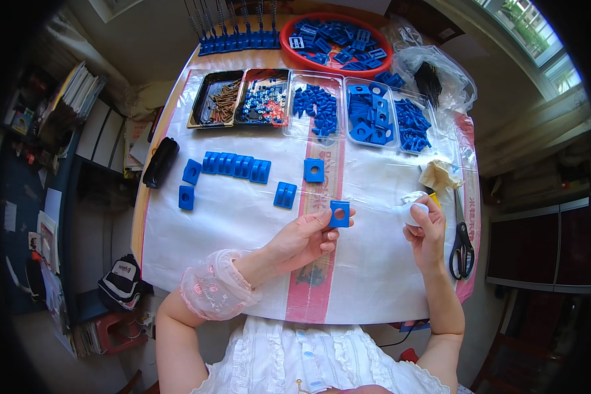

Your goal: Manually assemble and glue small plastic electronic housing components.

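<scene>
Between the thumb and fingers of my left hand [292, 241] is a blue square plastic piece [333, 220] with a round hole, held just above the table. My right hand [429, 241] is closed on a small white object [414, 211]; its kind is hard to make out. Another blue square piece [314, 178] lies beyond my left hand, with a ridged blue piece [285, 195] to its left. Farther left, similar ridged pieces stand in a row [235, 165]. Two more holed pieces, one [191, 172] above the other [186, 205], lie beside that row.
Along the back stand a tray of screws [220, 98], a tray of small metal parts [264, 98] and clear boxes of blue parts [371, 111]. A red basin [335, 68] is behind them. Black scissors [463, 246] and a crumpled cloth [441, 175] lie right; a black case [161, 162] left.
</scene>
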A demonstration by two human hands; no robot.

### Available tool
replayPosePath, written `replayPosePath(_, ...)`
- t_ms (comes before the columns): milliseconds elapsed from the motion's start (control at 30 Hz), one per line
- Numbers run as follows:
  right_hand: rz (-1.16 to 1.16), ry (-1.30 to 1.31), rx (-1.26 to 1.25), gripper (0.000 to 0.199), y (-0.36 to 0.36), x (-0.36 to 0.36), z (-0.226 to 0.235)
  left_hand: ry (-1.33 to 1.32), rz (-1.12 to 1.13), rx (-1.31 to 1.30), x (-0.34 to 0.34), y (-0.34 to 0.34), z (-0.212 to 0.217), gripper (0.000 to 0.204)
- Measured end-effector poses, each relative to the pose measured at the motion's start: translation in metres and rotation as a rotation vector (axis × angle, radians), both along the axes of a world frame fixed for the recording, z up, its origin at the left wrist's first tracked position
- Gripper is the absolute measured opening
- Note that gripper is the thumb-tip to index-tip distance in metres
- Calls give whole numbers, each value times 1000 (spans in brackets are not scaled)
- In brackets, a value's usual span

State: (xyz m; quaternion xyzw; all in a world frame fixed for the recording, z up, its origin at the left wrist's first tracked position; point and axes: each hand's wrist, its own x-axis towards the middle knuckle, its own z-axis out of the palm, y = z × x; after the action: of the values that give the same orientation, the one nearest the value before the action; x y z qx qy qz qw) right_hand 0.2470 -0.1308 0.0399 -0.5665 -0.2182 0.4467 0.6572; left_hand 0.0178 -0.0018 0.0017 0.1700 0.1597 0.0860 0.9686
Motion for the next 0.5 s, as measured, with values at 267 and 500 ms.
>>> replayPosePath(267, 0, -2, -11, 14, 0, 1, -1, 6, -5, 1, 0, 0, 1, 52)
replayPosePath(500, 6, 1, 1, 15, -1, 1, -2, 4, -4, 7, 0, 0, 1, 52)
